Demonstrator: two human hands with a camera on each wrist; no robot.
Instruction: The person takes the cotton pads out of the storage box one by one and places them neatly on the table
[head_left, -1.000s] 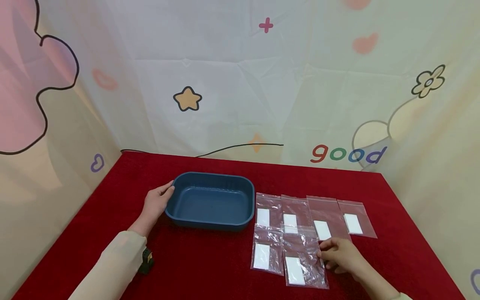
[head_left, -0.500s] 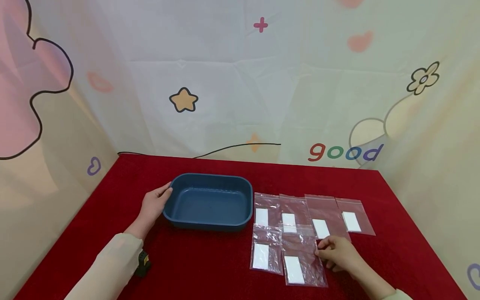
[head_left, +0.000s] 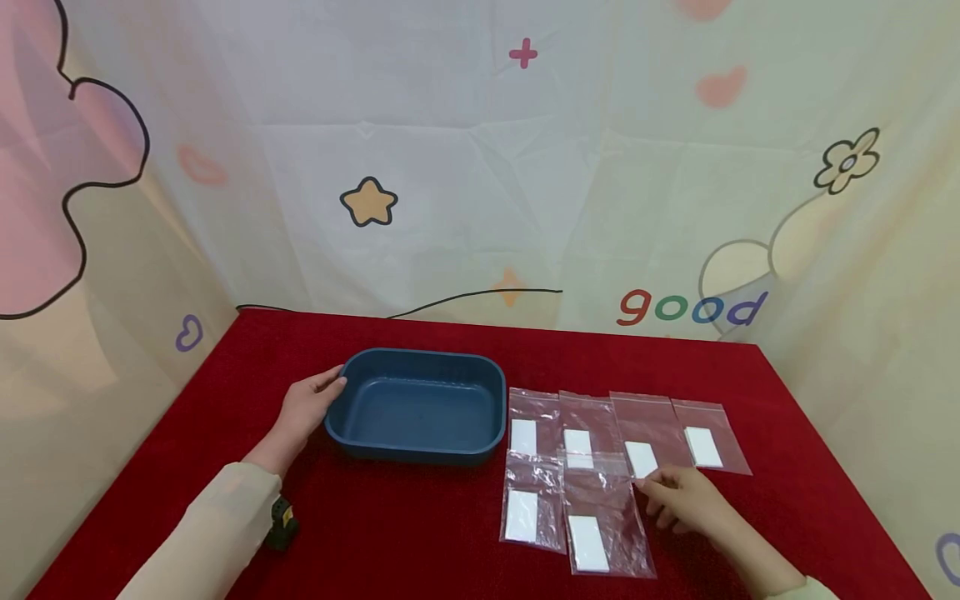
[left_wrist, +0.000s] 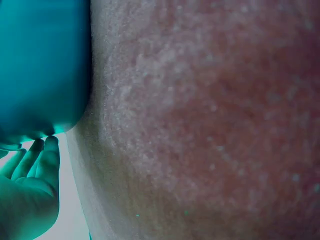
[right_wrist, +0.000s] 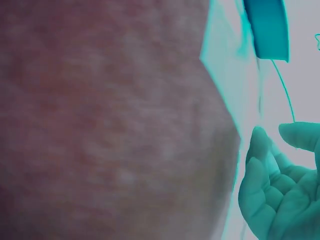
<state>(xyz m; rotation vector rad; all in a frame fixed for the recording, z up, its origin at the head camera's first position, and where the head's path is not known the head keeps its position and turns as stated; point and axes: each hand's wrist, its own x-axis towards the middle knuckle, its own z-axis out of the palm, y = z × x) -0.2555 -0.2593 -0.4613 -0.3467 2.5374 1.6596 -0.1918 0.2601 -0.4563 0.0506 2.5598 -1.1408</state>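
A dark blue rectangular tub point(head_left: 420, 408) stands on the red cloth. My left hand point(head_left: 303, 408) grips its left end, thumb on the rim and fingers against the outer wall point(left_wrist: 40, 65). To the tub's right lie clear zip bags, each with a white card in it. My right hand point(head_left: 686, 498) hovers with loosely bent fingers at the upper right corner of the front right bag point(head_left: 626, 529). In the right wrist view thumb and fingers of that hand point(right_wrist: 280, 195) stand apart with nothing between them. Left of that bag lies another small bag point(head_left: 551, 500).
Behind them is a row of bags: one point(head_left: 536, 404) by the tub, a second point(head_left: 588, 412), a larger third point(head_left: 652, 417) and one at the far right point(head_left: 727, 433). A printed curtain point(head_left: 450, 167) closes off the back of the red-covered table point(head_left: 390, 533).
My right fingertips have come slightly off the front right bag's edge, which they touched before. The left hand and the tub have stayed in place; the view shifted a little.
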